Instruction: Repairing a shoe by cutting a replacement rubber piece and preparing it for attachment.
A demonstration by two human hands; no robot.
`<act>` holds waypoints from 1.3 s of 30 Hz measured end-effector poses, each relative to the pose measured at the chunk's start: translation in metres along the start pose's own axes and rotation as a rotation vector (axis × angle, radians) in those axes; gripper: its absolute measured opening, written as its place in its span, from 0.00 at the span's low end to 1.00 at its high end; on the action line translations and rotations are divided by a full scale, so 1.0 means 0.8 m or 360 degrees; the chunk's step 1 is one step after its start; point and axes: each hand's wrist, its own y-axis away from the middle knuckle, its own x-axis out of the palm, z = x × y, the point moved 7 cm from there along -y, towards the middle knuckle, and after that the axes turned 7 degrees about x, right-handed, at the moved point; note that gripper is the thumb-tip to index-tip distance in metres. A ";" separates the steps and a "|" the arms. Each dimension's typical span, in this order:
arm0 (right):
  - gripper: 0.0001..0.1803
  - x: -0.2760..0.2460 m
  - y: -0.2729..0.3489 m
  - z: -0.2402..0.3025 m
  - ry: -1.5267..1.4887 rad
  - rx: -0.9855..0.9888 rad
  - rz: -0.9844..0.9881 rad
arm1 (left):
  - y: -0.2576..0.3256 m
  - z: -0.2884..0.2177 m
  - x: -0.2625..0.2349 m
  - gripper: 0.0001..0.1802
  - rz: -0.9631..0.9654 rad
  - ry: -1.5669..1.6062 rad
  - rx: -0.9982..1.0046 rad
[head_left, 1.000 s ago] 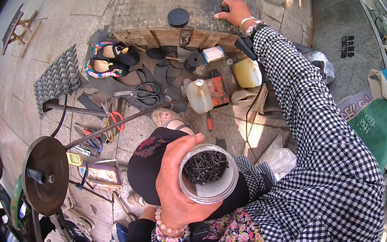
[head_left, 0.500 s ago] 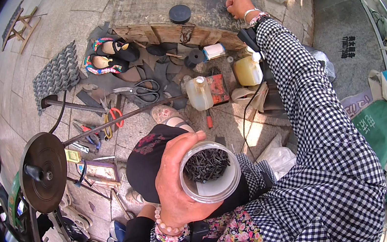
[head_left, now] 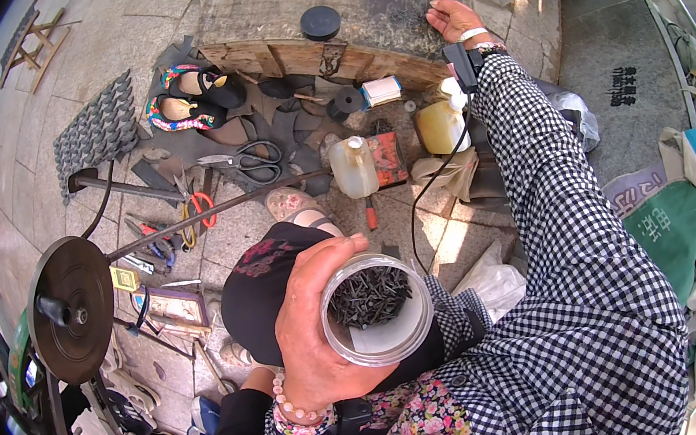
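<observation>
Because the jar (head_left: 399,330) of nails (head_left: 368,295) is open, the left hand (head_left: 314,325) clamped around it should hold level (nails spill easily); whether the right hand (head_left: 455,20) at the counter (head_left: 264,2) grips, I cannot tell.

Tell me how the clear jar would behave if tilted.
The clear jar in the left hand could spill, since its mouth is open. Its loose dark pieces would probably slide. Being round, it might roll if laid down.
</observation>
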 end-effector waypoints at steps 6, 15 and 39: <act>0.06 0.015 0.028 0.008 -0.0558 0.0141 0.0329 | -0.001 -0.001 0.001 0.43 -0.0079 0.0035 -0.0084; 0.05 0.165 0.289 0.044 -0.0330 0.0633 0.1563 | -0.010 0.001 0.007 0.42 -0.0133 -0.0187 -0.0101; 0.05 0.225 0.515 0.061 0.1419 -0.1335 0.2036 | 0.002 0.002 0.006 0.38 -0.0168 -0.0191 -0.0111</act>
